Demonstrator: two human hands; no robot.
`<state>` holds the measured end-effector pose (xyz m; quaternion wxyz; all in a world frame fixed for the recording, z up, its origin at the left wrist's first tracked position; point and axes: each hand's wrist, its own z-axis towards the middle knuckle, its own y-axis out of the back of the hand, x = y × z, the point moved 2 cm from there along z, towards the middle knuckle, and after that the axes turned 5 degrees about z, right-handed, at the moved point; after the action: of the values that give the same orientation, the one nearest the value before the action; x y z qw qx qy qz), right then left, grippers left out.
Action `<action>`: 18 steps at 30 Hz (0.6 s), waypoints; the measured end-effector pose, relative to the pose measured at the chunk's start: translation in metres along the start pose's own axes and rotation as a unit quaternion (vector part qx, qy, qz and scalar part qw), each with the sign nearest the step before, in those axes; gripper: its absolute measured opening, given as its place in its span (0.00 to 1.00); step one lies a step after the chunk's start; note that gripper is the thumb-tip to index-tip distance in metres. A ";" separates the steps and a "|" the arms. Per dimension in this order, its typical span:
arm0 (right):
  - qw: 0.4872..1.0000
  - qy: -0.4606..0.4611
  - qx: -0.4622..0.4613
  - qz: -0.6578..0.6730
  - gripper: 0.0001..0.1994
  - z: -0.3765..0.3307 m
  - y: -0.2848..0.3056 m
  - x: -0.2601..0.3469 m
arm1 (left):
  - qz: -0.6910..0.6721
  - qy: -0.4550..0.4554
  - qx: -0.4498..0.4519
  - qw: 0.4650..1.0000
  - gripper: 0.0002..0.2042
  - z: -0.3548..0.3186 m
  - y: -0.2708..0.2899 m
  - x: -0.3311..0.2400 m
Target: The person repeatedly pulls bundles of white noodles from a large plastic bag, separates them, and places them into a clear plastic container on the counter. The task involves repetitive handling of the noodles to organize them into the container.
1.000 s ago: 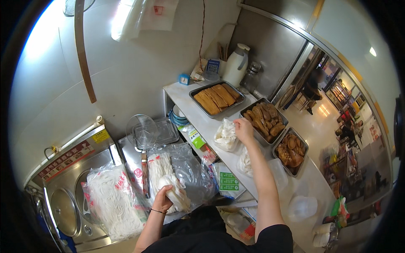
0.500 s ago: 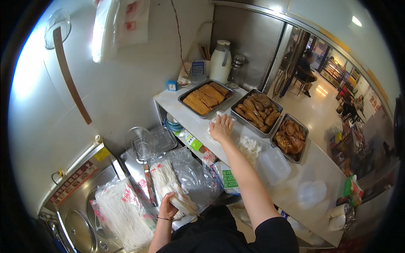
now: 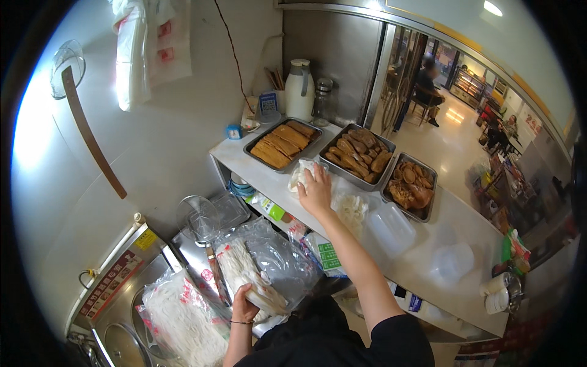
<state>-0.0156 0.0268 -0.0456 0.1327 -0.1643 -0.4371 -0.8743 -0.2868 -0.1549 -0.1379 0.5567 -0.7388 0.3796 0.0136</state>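
Observation:
My left hand [image 3: 243,304] is closed around the near end of a bundle of white noodles [image 3: 247,272], which lies on clear plastic wrapping. With fingers spread, my right hand [image 3: 316,189] rests on a crumpled white bundle [image 3: 298,177] on the counter; I cannot make out what it is. Beside that hand sits a loose pile of white strips [image 3: 350,214]. To the left, a large clear bag of white noodles [image 3: 183,318] lies over the sink edge.
Metal trays of brown slabs [image 3: 281,144], brown pieces [image 3: 361,153] and sliced food [image 3: 411,183] line the counter [image 3: 449,232]. A clear plastic box [image 3: 391,229] stands near them. A white jug [image 3: 299,92] is behind. A wire strainer [image 3: 199,220] lies left of the counter.
The view has shifted a little. My right hand has drawn back slightly, showing more of the white bundle under it. My left hand keeps its hold on the noodles.

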 end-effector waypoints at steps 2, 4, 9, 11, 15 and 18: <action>1.000 -0.005 0.011 0.013 0.21 -0.024 0.029 -0.003 | -0.012 0.008 -0.008 1.000 0.20 -0.003 0.000 0.001; 0.999 -0.024 0.033 -0.020 0.21 -0.046 0.057 -0.024 | -0.013 0.011 0.000 1.000 0.21 -0.002 -0.001 0.002; 0.985 -0.072 0.149 -0.047 0.24 -0.082 0.064 -0.073 | -0.006 0.014 0.008 1.000 0.20 0.003 -0.003 0.006; 0.969 -0.088 0.214 -0.089 0.27 -0.090 0.061 -0.077 | -0.015 0.021 0.021 0.999 0.20 0.004 -0.002 0.008; 0.969 -0.135 0.195 -0.071 0.28 -0.083 0.045 -0.071 | -0.020 0.038 0.019 0.999 0.20 0.004 -0.002 0.010; 0.970 -0.151 0.173 -0.081 0.28 -0.069 0.027 -0.072 | -0.020 0.040 0.019 0.999 0.20 0.003 -0.003 0.011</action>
<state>0.0481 -0.0383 -0.0943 0.0201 -0.2324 -0.6087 -0.7583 -0.2759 -0.1580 -0.1413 0.5553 -0.7353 0.3868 -0.0350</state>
